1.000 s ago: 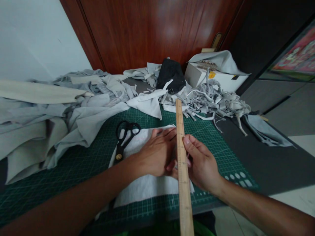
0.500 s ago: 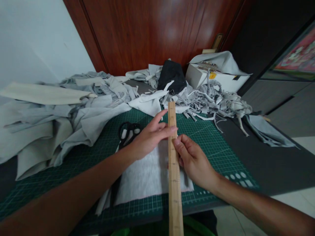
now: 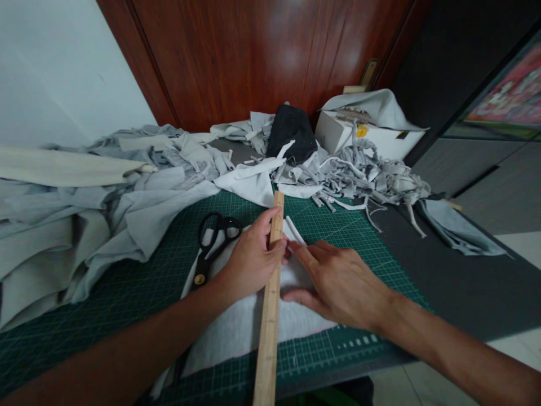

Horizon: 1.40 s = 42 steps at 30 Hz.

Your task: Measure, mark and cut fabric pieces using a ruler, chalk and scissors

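My left hand [image 3: 256,256] is closed round the upper part of a wooden ruler [image 3: 271,316], which slants over light grey cloth [image 3: 230,335]. Just right of the ruler, my right hand [image 3: 338,279] is palm down on the cloth, index finger stretched towards the ruler's edge and thumb spread apart. Its other fingers are partly hidden. A narrow folded strip [image 3: 293,230] of cloth shows beyond the index fingertip. Black scissors [image 3: 205,265] lie on the cloth left of my left hand.
Under the cloth is a green cutting mat [image 3: 355,234]. Grey fabric [image 3: 147,220] is heaped on the left. Behind are a black cloth bundle [image 3: 293,132], tangled strips [image 3: 359,172] and a white box [image 3: 391,141]. Folded grey cloth [image 3: 459,228] lies at the right.
The ruler has shifted left and lower and now slants. My left hand has closed round it. My right hand has let go of the ruler and spread onto the cloth.
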{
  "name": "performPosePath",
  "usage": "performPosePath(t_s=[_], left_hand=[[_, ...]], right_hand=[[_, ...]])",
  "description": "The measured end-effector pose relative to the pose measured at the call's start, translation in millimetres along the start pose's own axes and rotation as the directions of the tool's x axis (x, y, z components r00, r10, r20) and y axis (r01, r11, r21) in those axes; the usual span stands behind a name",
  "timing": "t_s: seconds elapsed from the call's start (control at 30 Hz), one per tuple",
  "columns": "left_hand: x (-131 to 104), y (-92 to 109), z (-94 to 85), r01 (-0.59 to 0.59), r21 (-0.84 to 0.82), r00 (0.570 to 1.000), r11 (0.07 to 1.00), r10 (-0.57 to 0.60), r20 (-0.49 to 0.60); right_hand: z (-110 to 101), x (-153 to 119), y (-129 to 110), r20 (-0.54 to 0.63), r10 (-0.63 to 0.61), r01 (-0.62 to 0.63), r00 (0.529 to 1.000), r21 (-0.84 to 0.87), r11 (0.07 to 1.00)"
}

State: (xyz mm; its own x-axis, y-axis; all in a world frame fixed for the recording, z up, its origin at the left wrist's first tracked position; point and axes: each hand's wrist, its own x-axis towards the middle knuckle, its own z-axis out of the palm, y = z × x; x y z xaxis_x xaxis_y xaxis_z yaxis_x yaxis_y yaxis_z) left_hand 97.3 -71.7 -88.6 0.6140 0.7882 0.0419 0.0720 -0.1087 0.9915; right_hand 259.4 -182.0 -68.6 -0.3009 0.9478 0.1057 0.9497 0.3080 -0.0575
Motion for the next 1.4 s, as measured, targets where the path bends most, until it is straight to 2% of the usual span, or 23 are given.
performPosePath(t_s=[0.1,0.23,0.37,0.5,0.63,0.77,0.83,0.9,0.97,1.17,1.4], left_hand=[[0,0,1.8,0.007,0.031,1.0,0.999,-0.007,-0.016],[0,-3,1.2,-0.014,0.112,0.999,0.994,0.017,-0.029],[-1,-3,-1.4,-0.074,0.218,0.997,0.973,0.078,-0.009],[-2,2,-3.7,-0.157,0.433,0.987,0.888,0.16,0.028],[-4,6,-2.6,-0.231,0.635,0.966,0.737,0.252,0.059],[-6,9,0.7,-0.364,0.789,0.911,0.495,0.364,0.192],[-4,11,2.3,-0.421,0.831,0.888,0.364,0.352,0.296],[-1,14,3.4,-0.467,0.834,0.874,0.293,0.297,0.385],[3,15,4.4,-0.486,0.83,0.868,0.275,0.261,0.422],[9,10,5.2,-0.486,0.824,0.868,0.292,0.268,0.417],[7,1,1.4,-0.462,0.832,0.883,0.307,0.252,0.397]], right_hand=[[-12,6,18,0.125,-0.005,0.017,0.992,-0.095,0.995],[-26,18,33,0.293,0.069,-0.031,0.954,-0.133,0.991],[-37,26,35,0.427,0.093,-0.052,0.899,-0.107,0.993],[-41,31,33,0.503,0.084,-0.036,0.86,-0.105,0.994],[-40,32,33,0.516,0.08,-0.013,0.853,-0.132,0.991],[-40,29,33,0.484,0.07,0.001,0.872,-0.145,0.989],[-39,28,33,0.471,0.061,0.009,0.88,-0.147,0.989],[-39,28,34,0.47,0.055,0.013,0.881,-0.141,0.99],[-39,29,33,0.471,0.056,0.009,0.88,-0.133,0.991],[-40,30,33,0.478,0.053,0.008,0.877,-0.125,0.992],[-35,33,34,0.397,-0.031,0.092,0.917,-0.136,0.986]])
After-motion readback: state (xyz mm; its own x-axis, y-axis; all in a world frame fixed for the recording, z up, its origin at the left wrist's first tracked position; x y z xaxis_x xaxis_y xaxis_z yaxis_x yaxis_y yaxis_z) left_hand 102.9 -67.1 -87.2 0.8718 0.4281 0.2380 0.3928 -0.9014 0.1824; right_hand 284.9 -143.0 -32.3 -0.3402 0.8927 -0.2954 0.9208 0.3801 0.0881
